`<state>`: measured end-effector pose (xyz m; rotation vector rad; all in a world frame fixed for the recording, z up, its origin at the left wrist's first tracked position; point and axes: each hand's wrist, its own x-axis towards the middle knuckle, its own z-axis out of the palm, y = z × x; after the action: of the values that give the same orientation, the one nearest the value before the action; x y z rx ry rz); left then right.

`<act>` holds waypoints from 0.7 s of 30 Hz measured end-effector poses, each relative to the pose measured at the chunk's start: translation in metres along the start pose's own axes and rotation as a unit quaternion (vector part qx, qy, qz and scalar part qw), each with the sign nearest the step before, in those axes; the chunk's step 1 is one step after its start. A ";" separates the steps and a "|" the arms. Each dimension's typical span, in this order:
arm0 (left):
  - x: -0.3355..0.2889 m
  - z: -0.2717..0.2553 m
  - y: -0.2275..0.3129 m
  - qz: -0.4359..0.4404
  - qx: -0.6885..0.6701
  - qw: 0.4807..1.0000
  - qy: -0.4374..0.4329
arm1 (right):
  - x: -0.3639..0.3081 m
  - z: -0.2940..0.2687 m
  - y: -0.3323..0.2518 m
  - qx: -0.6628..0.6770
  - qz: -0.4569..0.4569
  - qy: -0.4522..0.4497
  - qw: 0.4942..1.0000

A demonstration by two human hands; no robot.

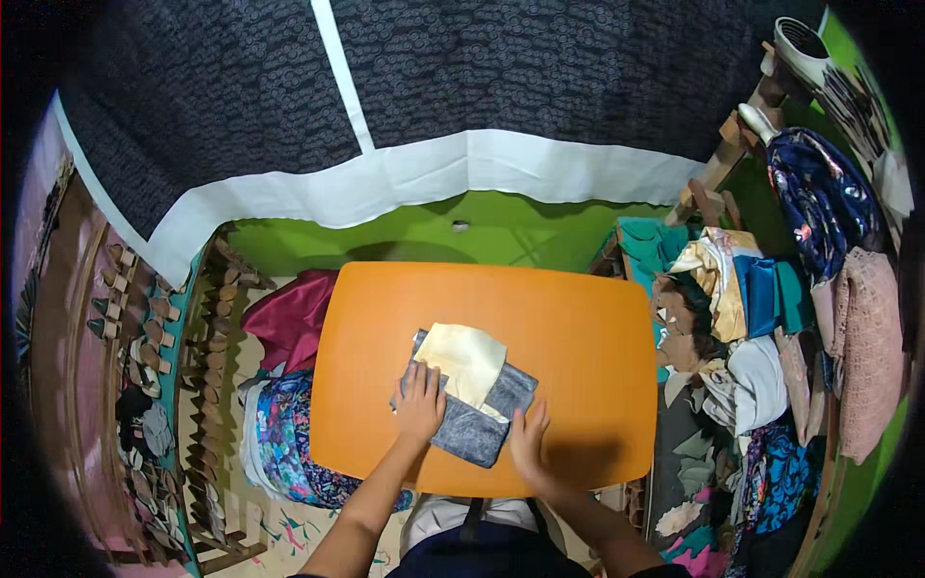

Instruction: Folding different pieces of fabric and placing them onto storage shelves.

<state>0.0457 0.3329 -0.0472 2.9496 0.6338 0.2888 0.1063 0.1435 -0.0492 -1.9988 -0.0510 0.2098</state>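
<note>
A dark grey folded cloth (469,441) lies at a slant on the orange table, near its middle. On top of it rests a pale yellow piece of material (462,358), partly folded, with its upper part reaching past the grey cloth's far edge. My left hand (420,402) lies flat on the left side of the grey cloth, fingers stretched out by the yellow piece's edge. Beside the grey cloth's right edge, my right hand (529,438) is held with its fingers extended and apart; whether it touches the cloth I cannot tell.
The orange tabletop (588,337) has rounded corners. Heaped fabrics (761,376) stand along the right. A maroon cloth (292,318) and a floral cloth (289,424) lie left of the table, near a wooden rack (207,385). Beyond hangs a dark patterned curtain (540,77) with a white border.
</note>
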 end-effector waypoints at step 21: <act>0.022 -0.020 -0.022 -0.006 -0.379 0.882 -0.280 | -0.044 0.007 0.047 0.230 0.153 -0.064 0.959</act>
<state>0.0528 0.3638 -0.0277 2.1042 0.3390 -0.2680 0.0594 0.1238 -0.0888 -1.5170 0.2101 0.5029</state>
